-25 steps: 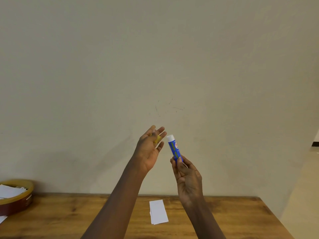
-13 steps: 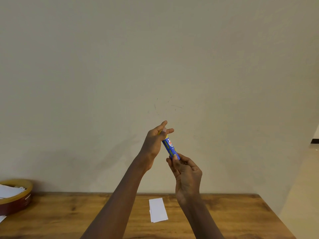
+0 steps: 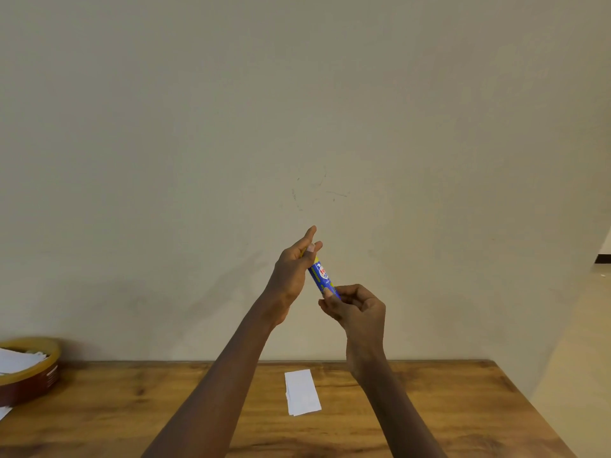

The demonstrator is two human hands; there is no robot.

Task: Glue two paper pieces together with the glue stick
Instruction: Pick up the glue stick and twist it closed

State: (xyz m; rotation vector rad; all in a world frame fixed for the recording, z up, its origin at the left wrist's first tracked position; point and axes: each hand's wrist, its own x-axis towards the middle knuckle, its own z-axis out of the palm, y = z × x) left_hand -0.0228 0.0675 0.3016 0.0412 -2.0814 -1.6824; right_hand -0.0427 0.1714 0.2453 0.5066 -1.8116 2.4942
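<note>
A blue glue stick [image 3: 321,276] is held up in the air before the wall, tilted with its top to the upper left. My right hand [image 3: 357,309] grips its lower end. My left hand [image 3: 292,272] has thumb and fingers closed on its upper end, where a yellow cap edge shows; the white tip is hidden. Two white paper pieces [image 3: 302,391] lie stacked, slightly offset, on the wooden table [image 3: 429,408] below my hands.
A round tin [image 3: 29,375] with a yellow rim holds more white paper slips at the table's left edge. The table's right edge drops off near the corner by the pale floor [image 3: 578,342]. A plain wall stands behind.
One second ago my left hand was open beside the stick with the white tip bare. It has since closed over the top end, and both hands rose slightly.
</note>
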